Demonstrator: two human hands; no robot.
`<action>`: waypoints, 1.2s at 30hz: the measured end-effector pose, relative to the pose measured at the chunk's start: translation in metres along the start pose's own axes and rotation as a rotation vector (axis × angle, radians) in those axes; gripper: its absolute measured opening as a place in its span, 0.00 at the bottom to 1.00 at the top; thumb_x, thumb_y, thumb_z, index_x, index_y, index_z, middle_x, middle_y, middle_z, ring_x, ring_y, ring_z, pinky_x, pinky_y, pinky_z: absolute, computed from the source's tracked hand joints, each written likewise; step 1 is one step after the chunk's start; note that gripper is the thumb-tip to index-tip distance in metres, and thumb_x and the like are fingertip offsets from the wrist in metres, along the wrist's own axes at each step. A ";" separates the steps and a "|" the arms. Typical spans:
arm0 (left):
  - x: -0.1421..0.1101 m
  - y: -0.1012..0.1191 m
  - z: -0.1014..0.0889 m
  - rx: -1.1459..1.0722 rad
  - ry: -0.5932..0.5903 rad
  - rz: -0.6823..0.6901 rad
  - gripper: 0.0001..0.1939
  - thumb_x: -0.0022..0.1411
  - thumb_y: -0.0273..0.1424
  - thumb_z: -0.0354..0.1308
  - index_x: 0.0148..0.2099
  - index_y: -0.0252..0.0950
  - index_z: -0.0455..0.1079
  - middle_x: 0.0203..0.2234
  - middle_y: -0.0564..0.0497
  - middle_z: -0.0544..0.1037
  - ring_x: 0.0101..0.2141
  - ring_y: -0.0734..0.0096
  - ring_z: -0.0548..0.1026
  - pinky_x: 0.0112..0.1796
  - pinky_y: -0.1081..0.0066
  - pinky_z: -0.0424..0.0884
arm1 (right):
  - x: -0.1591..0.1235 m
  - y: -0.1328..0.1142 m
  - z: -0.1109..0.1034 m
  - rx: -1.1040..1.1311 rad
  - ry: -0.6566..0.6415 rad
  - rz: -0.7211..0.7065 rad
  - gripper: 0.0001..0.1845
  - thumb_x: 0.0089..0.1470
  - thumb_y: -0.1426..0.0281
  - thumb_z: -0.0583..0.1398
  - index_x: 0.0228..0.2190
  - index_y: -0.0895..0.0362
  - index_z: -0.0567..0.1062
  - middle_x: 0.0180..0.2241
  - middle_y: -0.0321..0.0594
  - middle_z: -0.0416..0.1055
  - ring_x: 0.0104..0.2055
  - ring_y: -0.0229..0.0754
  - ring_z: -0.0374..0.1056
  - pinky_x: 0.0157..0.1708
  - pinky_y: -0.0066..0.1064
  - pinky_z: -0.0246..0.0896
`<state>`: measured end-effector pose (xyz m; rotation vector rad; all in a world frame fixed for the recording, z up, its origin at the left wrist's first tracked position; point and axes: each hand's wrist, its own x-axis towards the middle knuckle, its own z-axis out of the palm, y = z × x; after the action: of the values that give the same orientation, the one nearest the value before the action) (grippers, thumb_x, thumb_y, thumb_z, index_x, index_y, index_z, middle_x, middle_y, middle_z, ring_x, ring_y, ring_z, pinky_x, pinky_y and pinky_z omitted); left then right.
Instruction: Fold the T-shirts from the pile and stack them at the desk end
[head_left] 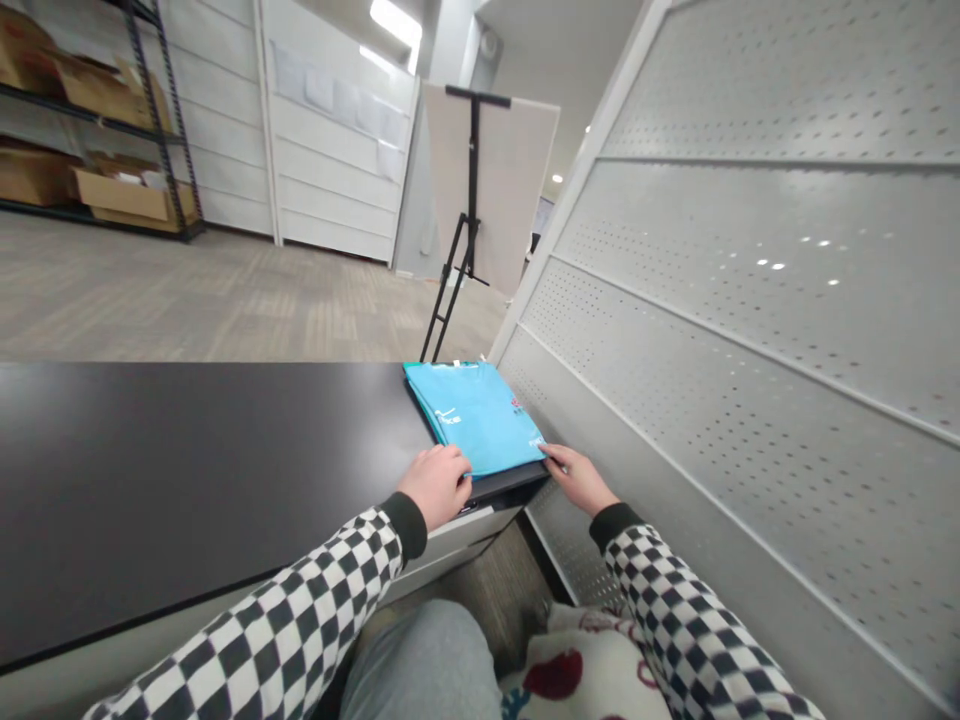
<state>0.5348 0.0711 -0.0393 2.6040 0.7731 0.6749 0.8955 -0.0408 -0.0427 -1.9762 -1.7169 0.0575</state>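
A folded turquoise cloth (476, 410) with white print lies on a small stack at the right end of the black table (187, 460), over a dark layer. My left hand (436, 484) is curled with its fingers gripping the stack's near left edge. My right hand (576, 476) rests at the near right corner, fingers extended and touching the turquoise edge. Both sleeves are black-and-white checked.
A perforated grey partition (750, 330) runs along the right, close to the stack. A black easel stand (466, 230) with a board is behind the table. Shelves with cardboard boxes (97, 150) stand far left. A patterned cloth (585, 670) lies on my lap.
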 end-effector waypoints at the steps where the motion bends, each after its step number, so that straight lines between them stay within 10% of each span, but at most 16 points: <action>1: -0.003 -0.001 -0.003 -0.027 0.001 -0.005 0.11 0.76 0.32 0.60 0.47 0.40 0.86 0.45 0.43 0.84 0.49 0.54 0.82 0.52 0.57 0.76 | 0.001 -0.003 -0.003 -0.036 -0.013 -0.001 0.24 0.67 0.65 0.61 0.58 0.55 0.88 0.63 0.52 0.82 0.66 0.57 0.79 0.71 0.54 0.70; 7: -0.067 -0.005 -0.022 -0.155 -0.027 0.104 0.10 0.74 0.29 0.61 0.46 0.41 0.86 0.48 0.45 0.87 0.52 0.55 0.84 0.58 0.56 0.77 | -0.041 -0.071 -0.010 -0.046 0.107 -0.137 0.29 0.72 0.64 0.59 0.69 0.55 0.79 0.69 0.55 0.76 0.71 0.60 0.74 0.73 0.60 0.69; 12: -0.182 -0.028 -0.051 -0.423 -0.089 0.100 0.13 0.72 0.27 0.60 0.49 0.45 0.85 0.44 0.50 0.89 0.50 0.63 0.86 0.64 0.60 0.75 | -0.146 -0.154 0.045 0.135 -0.051 -0.236 0.26 0.74 0.64 0.61 0.69 0.37 0.78 0.67 0.45 0.79 0.67 0.60 0.78 0.66 0.60 0.80; 17: -0.313 -0.055 -0.110 -0.478 -0.081 -0.298 0.12 0.74 0.36 0.60 0.47 0.43 0.87 0.42 0.47 0.89 0.43 0.62 0.87 0.50 0.65 0.80 | -0.208 -0.205 0.107 0.235 -0.225 -0.389 0.25 0.70 0.65 0.64 0.63 0.31 0.81 0.62 0.42 0.83 0.66 0.67 0.79 0.58 0.71 0.83; 23: -0.429 -0.047 -0.190 -0.710 -0.067 -0.865 0.23 0.67 0.53 0.67 0.53 0.45 0.88 0.42 0.46 0.90 0.45 0.51 0.87 0.51 0.56 0.85 | -0.187 -0.255 0.120 0.198 -0.253 -0.290 0.16 0.72 0.70 0.59 0.50 0.47 0.86 0.57 0.46 0.86 0.65 0.64 0.79 0.65 0.73 0.73; 30: -0.541 -0.024 -0.177 -1.097 -0.380 -0.987 0.26 0.64 0.58 0.72 0.50 0.43 0.87 0.33 0.47 0.85 0.37 0.55 0.82 0.43 0.61 0.81 | -0.189 -0.319 0.106 0.165 -0.658 -0.457 0.14 0.74 0.72 0.61 0.52 0.50 0.85 0.50 0.40 0.87 0.58 0.49 0.81 0.79 0.61 0.49; 36: -0.545 0.001 -0.172 -0.974 -0.248 -1.015 0.29 0.64 0.61 0.68 0.50 0.42 0.84 0.33 0.49 0.82 0.39 0.54 0.78 0.47 0.59 0.76 | -0.229 -0.338 0.120 0.049 -0.533 -0.517 0.12 0.72 0.74 0.62 0.44 0.50 0.87 0.46 0.38 0.87 0.54 0.48 0.81 0.77 0.51 0.52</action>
<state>0.0415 -0.2139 -0.0828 1.1607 1.1377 0.2636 0.4991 -0.1910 -0.0778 -1.5010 -2.4878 0.4720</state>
